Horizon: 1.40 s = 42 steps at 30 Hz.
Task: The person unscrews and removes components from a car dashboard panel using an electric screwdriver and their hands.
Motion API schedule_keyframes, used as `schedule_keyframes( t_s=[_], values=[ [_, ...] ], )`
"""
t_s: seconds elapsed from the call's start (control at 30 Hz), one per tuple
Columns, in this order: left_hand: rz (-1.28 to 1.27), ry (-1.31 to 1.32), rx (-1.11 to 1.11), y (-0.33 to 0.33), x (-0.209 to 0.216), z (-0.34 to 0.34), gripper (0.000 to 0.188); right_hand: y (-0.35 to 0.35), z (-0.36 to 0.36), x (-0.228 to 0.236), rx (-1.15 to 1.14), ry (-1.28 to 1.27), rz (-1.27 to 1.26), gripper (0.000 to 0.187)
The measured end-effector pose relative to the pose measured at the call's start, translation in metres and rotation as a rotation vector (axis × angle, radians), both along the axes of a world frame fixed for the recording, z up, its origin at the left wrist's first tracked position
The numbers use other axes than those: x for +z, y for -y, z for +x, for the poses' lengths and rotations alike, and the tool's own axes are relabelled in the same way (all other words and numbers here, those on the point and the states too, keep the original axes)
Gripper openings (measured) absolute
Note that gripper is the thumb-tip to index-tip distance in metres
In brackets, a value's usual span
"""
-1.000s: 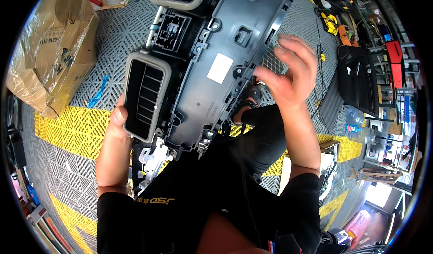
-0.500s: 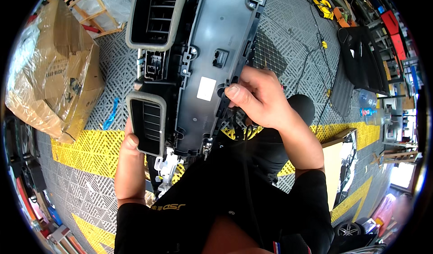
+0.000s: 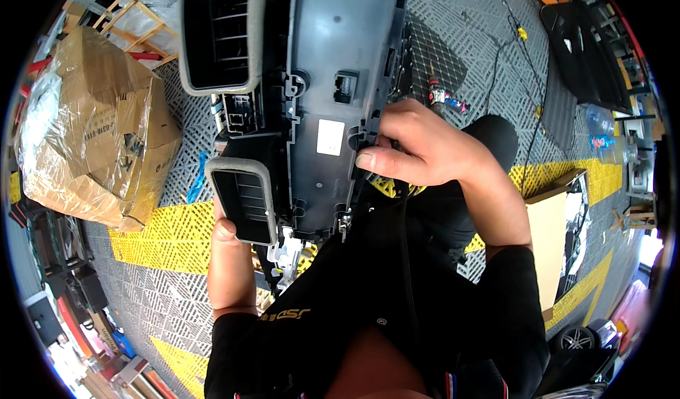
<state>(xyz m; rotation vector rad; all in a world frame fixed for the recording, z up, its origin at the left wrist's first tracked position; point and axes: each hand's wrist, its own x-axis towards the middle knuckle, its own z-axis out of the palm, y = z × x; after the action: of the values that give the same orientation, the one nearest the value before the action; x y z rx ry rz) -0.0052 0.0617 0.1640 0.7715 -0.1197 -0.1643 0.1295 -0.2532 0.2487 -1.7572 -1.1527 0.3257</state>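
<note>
A long black plastic car dashboard panel assembly stands tilted up in front of my body, its back side facing me. Along its left run two foam-edged air vents, a larger upper one and a smaller lower one. A white label and a square connector socket show on the panel. My left hand grips the lower vent's outer side, thumb in sight and fingers hidden behind. My right hand is closed on the panel's right edge, thumb in front, the other fingers curled behind it.
At left lies a large cardboard box in clear wrap, with a blue strip beside it. A screwdriver-like tool is on the grey tiled floor beyond my right hand. A black door panel, cables and a flat carton lie at right.
My view has shifted, so the surroundings sit differently in the picture. Both hands keep their hold on the panel, which appears slightly more upright. The tool on the floor has come into sight.
</note>
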Motion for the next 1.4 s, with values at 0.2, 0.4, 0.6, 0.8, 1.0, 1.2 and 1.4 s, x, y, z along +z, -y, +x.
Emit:
schedule_keyframes(
  t_s=[0.2, 0.4, 0.6, 0.8, 1.0, 1.2, 1.4],
  values=[
    [0.040, -0.031, 0.000, 0.007, 0.003, 0.000, 0.107, -0.011, -0.012, -0.019, -0.105, -0.043, 0.191, 0.036],
    [0.086, -0.056, 0.013, 0.010, 0.004, -0.006, 0.107, -0.016, -0.021, -0.024, -0.217, -0.108, 0.269, 0.034],
    [0.119, -0.073, 0.049, 0.009, 0.007, -0.009, 0.107, -0.015, -0.019, -0.032, -0.213, -0.112, 0.304, 0.029],
    [0.175, -0.081, 0.100, 0.006, 0.008, -0.008, 0.107, -0.010, -0.009, -0.039, -0.175, -0.207, 0.262, 0.038],
    [0.265, -0.100, 0.147, 0.015, 0.008, 0.001, 0.108, -0.010, -0.010, -0.047, -0.198, -0.699, 0.423, 0.034],
    [0.330, -0.101, 0.099, 0.013, -0.004, 0.015, 0.106, -0.007, -0.001, -0.058, -0.188, -0.905, 0.420, 0.029],
    [0.230, -0.117, -0.005, 0.017, -0.017, 0.027, 0.103, -0.001, -0.006, -0.060, -0.238, -0.889, 0.376, 0.032]
  ],
)
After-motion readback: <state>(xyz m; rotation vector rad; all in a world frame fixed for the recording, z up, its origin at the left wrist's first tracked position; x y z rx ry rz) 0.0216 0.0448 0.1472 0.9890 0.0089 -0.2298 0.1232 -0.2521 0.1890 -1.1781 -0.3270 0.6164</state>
